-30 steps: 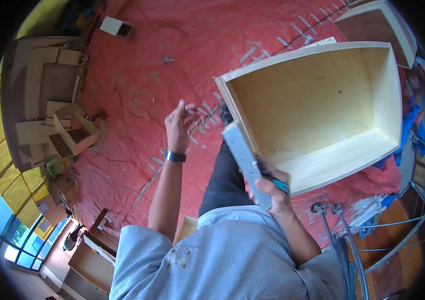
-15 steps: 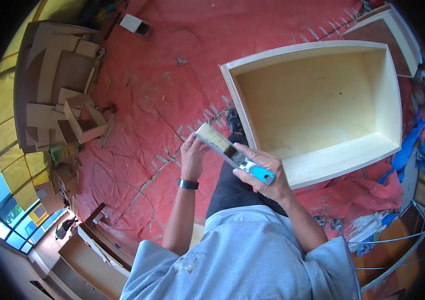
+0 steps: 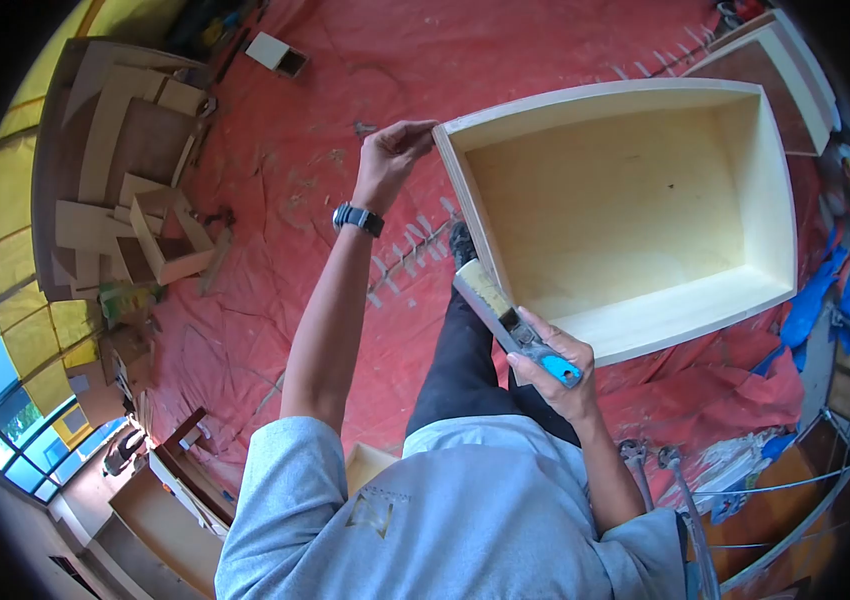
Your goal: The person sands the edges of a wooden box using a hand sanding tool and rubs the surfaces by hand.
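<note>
Tool (image 3: pixel 485 295) is gripped by the right hand (image 3: pixel 567 378), fingers closed around its blue-ended half, near the left side of the box (image 3: pixel 605 190). Left hand (image 3: pixel 387 165) is held at the box's far left corner, fingers nearly together; contact or grip cannot be told. Red sheet (image 3: pixel 275 180) is spread under the box.

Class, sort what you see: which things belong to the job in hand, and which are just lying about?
Seems part of the job:
hand tool with blue end, in the right grip
large open wooden box, left grip at its corner

Seems just lying about:
small white box
loose boards
small wooden box
blue sheet
</note>
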### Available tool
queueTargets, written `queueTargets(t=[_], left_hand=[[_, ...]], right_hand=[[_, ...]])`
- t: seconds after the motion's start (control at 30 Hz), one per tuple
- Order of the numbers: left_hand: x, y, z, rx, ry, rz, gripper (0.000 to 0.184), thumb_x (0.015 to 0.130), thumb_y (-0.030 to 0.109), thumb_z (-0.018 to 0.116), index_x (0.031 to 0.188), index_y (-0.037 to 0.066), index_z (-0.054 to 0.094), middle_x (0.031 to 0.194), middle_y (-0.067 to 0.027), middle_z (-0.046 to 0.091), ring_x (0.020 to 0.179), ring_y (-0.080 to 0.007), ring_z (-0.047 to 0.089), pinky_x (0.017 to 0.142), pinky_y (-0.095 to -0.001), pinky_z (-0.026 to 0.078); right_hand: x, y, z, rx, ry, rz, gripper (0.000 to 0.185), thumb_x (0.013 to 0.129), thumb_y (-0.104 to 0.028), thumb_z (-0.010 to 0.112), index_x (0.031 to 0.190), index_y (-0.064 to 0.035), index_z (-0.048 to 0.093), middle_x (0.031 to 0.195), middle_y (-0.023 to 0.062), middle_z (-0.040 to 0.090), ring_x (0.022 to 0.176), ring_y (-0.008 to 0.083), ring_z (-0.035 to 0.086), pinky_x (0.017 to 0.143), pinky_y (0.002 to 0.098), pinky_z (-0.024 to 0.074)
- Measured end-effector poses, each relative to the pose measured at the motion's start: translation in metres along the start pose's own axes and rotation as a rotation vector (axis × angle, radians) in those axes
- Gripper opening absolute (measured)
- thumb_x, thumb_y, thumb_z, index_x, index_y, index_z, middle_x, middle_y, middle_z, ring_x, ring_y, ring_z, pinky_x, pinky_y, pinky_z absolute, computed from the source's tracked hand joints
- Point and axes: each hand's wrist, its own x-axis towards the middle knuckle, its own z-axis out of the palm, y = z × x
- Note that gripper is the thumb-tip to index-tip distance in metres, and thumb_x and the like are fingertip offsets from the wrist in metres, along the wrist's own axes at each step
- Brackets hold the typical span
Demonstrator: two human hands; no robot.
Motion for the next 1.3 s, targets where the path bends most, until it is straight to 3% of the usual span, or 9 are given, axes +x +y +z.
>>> queueTargets(t=[0.3, 0.5, 0.63, 0.67, 0.7, 0.8, 0.9, 1.07, 1.3], left_hand=[[-0.021, 0.013, 0.006, -0.107, 0.028, -0.041, 0.032, 0.111, 0.008, 0.069, 0.142, 0.004, 0.074, 0.124, -0.0013, 0.079, 0.109, -0.0081, 0.073, 0.095, -0.0285, 0.06], [-0.004, 0.003, -0.02, -0.021, -0.2, -0.053, 0.038, 0.109, 0.001, 0.068, 0.146, 0.006, 0.071, 0.139, -0.0021, 0.076, 0.121, -0.0109, 0.071, 0.106, -0.0307, 0.059], [-0.026, 0.01, -0.011, -0.162, -0.176, -0.059, 0.051, 0.108, -0.004, 0.064, 0.157, 0.01, 0.064, 0.15, -0.0028, 0.07, 0.127, -0.0126, 0.068, 0.108, -0.0312, 0.058], [-0.032, 0.011, -0.014, -0.198, -0.214, -0.234, 0.058, 0.108, -0.002, 0.065, 0.164, 0.011, 0.057, 0.156, -0.0058, 0.067, 0.133, -0.0157, 0.065, 0.11, -0.034, 0.057], [-0.039, -0.007, -0.008, -0.313, -0.18, -0.108, 0.063, 0.108, 0.004, 0.069, 0.168, 0.011, 0.051, 0.161, -0.0083, 0.063, 0.137, -0.0178, 0.063, 0.113, -0.0374, 0.055], [-0.061, -0.031, 0.003, -0.37, -0.115, -0.155, 0.066, 0.108, 0.015, 0.073, 0.169, 0.01, 0.048, 0.163, -0.0083, 0.06, 0.14, -0.0181, 0.06, 0.116, -0.0398, 0.051], [-0.079, -0.048, 0.012, -0.404, -0.14, -0.346, 0.062, 0.108, 0.015, 0.073, 0.166, 0.011, 0.053, 0.159, -0.0065, 0.062, 0.137, -0.0146, 0.059, 0.112, -0.0364, 0.052], [-0.078, -0.054, 0.012, -0.239, -0.088, -0.289, 0.048, 0.106, 0.014, 0.074, 0.153, 0.006, 0.066, 0.137, -0.0101, 0.072, 0.117, -0.0156, 0.069, 0.103, -0.0349, 0.058], [-0.045, -0.024, -0.001, -0.188, -0.017, -0.145, 0.046, 0.105, 0.013, 0.075, 0.149, 0.005, 0.069, 0.126, -0.0091, 0.077, 0.113, -0.0162, 0.072, 0.103, -0.0357, 0.058]], right_hand=[[0.028, 0.001, 0.004, -0.102, 0.226, -0.153, 0.064, 0.092, -0.01, 0.084, 0.153, -0.0011, 0.067, 0.098, 0.0086, 0.078, 0.085, 0.0115, 0.071, 0.082, 0.0284, 0.0576], [0.051, -0.003, 0.017, -0.2, 0.33, -0.156, 0.065, 0.091, -0.009, 0.085, 0.152, 0.0007, 0.066, 0.103, 0.0102, 0.079, 0.09, 0.013, 0.072, 0.086, 0.029, 0.0575], [0.063, -0.004, 0.029, -0.322, 0.266, -0.237, 0.066, 0.09, -0.009, 0.085, 0.152, 0.0022, 0.065, 0.106, 0.0127, 0.076, 0.09, 0.0196, 0.072, 0.086, 0.0339, 0.0582], [0.066, -0.006, 0.032, -0.386, 0.238, -0.266, 0.066, 0.09, -0.009, 0.085, 0.152, 0.0022, 0.064, 0.107, 0.0132, 0.075, 0.091, 0.0212, 0.072, 0.085, 0.035, 0.0582], [0.067, -0.008, 0.035, -0.449, 0.21, -0.295, 0.067, 0.09, -0.01, 0.085, 0.152, 0.0023, 0.063, 0.107, 0.0137, 0.073, 0.091, 0.0228, 0.071, 0.085, 0.0361, 0.0583], [0.068, -0.012, 0.043, -0.532, 0.183, -0.261, 0.066, 0.091, -0.009, 0.084, 0.152, 0.0054, 0.061, 0.109, 0.0166, 0.071, 0.093, 0.0262, 0.071, 0.085, 0.0387, 0.0578], [0.073, -0.019, 0.048, -0.569, 0.189, -0.228, 0.067, 0.092, -0.007, 0.081, 0.152, 0.008, 0.058, 0.114, 0.0197, 0.071, 0.097, 0.029, 0.071, 0.089, 0.0409, 0.0577], [0.08, -0.017, 0.05, -0.563, 0.264, -0.151, 0.067, 0.092, -0.005, 0.078, 0.154, 0.0081, 0.056, 0.117, 0.0205, 0.07, 0.099, 0.0312, 0.071, 0.092, 0.0417, 0.0575], [0.085, -0.011, 0.058, -0.591, 0.296, -0.181, 0.069, 0.092, -0.006, 0.079, 0.155, 0.0076, 0.056, 0.112, 0.02, 0.071, 0.094, 0.0303, 0.07, 0.087, 0.0413, 0.0572]])
